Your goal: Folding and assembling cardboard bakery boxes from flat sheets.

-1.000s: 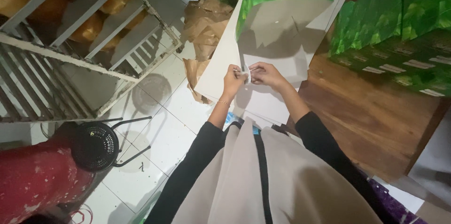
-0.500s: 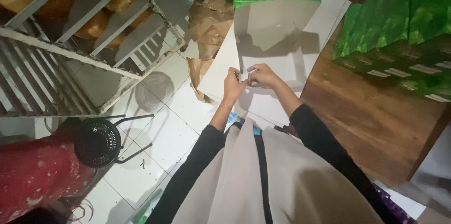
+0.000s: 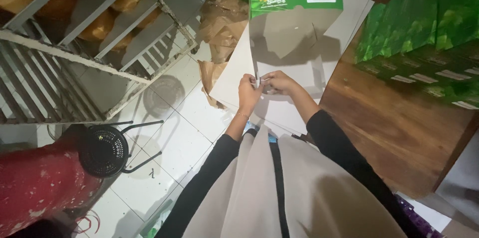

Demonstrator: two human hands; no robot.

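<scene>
Head view: both hands meet at the near edge of the flat box blank (image 3: 294, 43), which runs away toward the worktop's (image 3: 399, 128) far edge. Left hand (image 3: 248, 91) and right hand (image 3: 279, 82) pinch one small flap.

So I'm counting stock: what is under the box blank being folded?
Under the box blank lie more flat grey sheets on the wooden table. Both hands pinch its near edge; how many sheets lie beneath is hidden.
</scene>
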